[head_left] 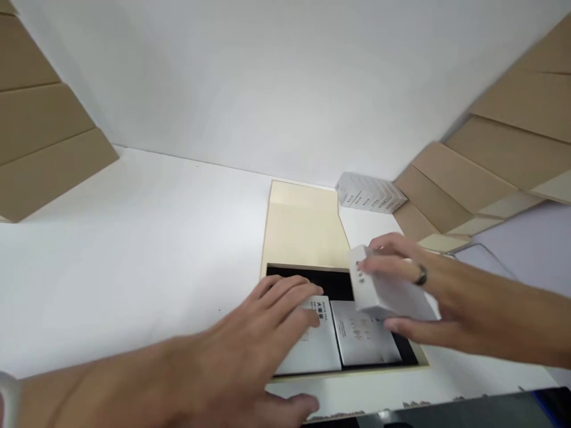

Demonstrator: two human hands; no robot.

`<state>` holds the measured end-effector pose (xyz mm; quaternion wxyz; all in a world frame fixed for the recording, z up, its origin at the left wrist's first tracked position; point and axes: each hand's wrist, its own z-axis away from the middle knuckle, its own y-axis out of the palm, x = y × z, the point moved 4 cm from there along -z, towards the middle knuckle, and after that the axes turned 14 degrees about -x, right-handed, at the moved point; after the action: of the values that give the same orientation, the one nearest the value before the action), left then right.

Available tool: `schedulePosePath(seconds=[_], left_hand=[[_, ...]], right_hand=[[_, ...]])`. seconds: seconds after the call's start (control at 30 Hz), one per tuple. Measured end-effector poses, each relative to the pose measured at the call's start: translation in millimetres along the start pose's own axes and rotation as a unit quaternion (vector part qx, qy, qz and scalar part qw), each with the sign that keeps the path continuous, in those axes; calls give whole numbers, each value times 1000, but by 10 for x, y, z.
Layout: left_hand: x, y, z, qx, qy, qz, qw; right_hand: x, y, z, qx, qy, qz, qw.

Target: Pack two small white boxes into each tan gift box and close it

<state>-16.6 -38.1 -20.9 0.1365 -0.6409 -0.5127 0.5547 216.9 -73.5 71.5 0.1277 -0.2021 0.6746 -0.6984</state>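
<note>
An open cream case (pixel 307 232) with a black inside lies on the white table. Two flat white boxes sit side by side in it: a left box (pixel 319 353) with dark lettering and a right box (pixel 368 342) with faint print. My left hand (pixel 254 333) rests over the left box, fingers stretched across its top and thumb apart, hiding part of it. Between the fingers and thumb of my right hand (pixel 432 285) is a small white carton (pixel 395 300) with dark characters on its end. It is tilted above the right box and the case's right side.
Several white cartons (pixel 368 193) stand in a row at the back, against the white wall (pixel 267 83). Brown boxes are stacked on the left (pixel 44 119) and along the right (pixel 508 137). The table's front edge (pixel 348 410) looks chipped.
</note>
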Motion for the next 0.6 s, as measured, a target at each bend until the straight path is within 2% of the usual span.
schedulePosePath(seconds=[0.07, 0.17, 0.3, 0.37, 0.47, 0.6], left_hand=[[54, -85, -27, 49, -23, 20, 998], [120, -195, -73, 75, -83, 16, 994], [50, -221, -183, 95, -127, -23, 987], [-60, -185, -303, 127, -104, -48, 985], [-232, -90, -518, 190, -36, -110, 975], [-299, 35, -711, 259, -2, -193, 946]], right_hand=[[72, 225, 93, 1, 28, -19, 999], [176, 500, 144, 21, 55, -67, 996], [204, 677, 241, 96, 70, -98, 988], [218, 700, 241, 108, 52, -78, 990], [268, 704, 181, 94, 8, -44, 995], [304, 710, 127, 80, -11, -16, 997]])
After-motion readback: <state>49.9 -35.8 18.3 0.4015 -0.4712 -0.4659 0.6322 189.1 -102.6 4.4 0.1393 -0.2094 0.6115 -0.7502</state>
